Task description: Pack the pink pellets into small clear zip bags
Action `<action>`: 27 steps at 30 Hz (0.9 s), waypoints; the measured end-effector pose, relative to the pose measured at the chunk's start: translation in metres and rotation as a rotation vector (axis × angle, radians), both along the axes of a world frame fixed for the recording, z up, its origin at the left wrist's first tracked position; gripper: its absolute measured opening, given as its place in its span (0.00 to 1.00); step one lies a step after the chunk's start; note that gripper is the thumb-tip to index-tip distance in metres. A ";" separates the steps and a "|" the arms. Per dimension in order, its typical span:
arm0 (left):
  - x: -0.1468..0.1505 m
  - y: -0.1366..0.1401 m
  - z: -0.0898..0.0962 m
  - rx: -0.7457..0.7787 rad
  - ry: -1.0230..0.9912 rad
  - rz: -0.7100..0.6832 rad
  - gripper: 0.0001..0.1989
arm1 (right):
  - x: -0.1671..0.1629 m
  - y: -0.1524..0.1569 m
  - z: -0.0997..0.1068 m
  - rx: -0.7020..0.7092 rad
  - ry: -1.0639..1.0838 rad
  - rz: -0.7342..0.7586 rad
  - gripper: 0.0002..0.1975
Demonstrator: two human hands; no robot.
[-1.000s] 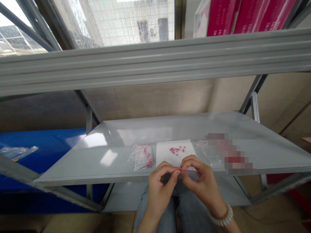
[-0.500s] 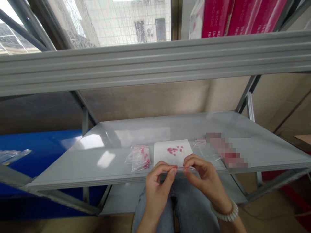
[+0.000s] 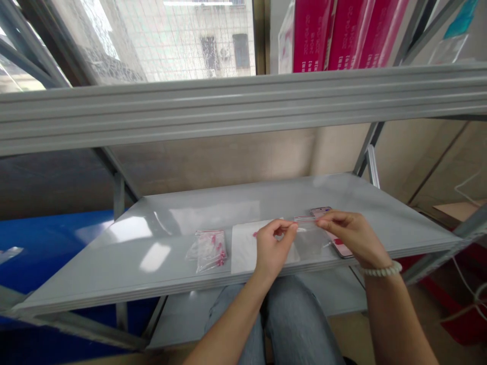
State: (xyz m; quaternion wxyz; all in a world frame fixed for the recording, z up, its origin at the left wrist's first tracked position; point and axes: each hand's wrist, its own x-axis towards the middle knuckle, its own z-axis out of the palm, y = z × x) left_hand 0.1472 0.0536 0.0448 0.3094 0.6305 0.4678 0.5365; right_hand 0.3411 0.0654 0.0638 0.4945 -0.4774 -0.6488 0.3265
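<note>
A: How are the hands?
B: The left hand (image 3: 272, 246) has thumb and forefinger pinched together in front of the white paper. The right hand (image 3: 352, 233), a pale beaded bracelet (image 3: 382, 269) at its wrist, pinches in the same way. Each appears to grip a thin reddish strand (image 3: 306, 221).

A: And the things around them, from the left?
B: On the grey shelf (image 3: 152, 213) lies a clear zip bag with small pink pieces (image 3: 211, 248) inside. Just right of it is the white paper (image 3: 243, 256), with a bit of pink (image 3: 255, 234) showing at the left hand's edge; the hand hides what else lies there. Next comes a flat clear bag (image 3: 310, 246), behind the strand in this view, then a phone (image 3: 344, 249), lying partly behind the right hand.

A: How far along is the work?
B: Midway, I'd judge: the strand is in both grips, and some pieces are bagged while at least one seems loose on the paper. I can't make out any piece on the strand, and how much is left isn't shown.

A: Where is the strand, and which way does it run?
B: Between the two sets of fingertips, near the clear bag's top edge in this view. Its long axis goes left to right, almost level. Both ends are lost at the fingers, so I can't tell which way it points.
</note>
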 end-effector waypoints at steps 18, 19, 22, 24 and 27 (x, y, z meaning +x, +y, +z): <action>-0.019 0.035 -0.001 0.035 0.482 0.184 0.06 | 0.008 0.080 -0.019 0.013 -0.548 -0.215 0.15; -0.026 0.026 0.000 0.059 0.473 0.221 0.07 | 0.006 0.078 -0.016 0.034 -0.554 -0.228 0.16; -0.056 -0.007 -0.001 0.156 0.445 0.376 0.10 | -0.015 0.061 -0.008 0.125 -0.541 -0.212 0.20; -0.081 -0.031 -0.004 0.229 0.441 0.495 0.11 | -0.045 0.041 -0.008 0.195 -0.512 -0.125 0.22; -0.119 -0.061 -0.013 0.280 0.463 0.668 0.12 | -0.107 0.004 -0.016 0.370 -0.417 0.142 0.25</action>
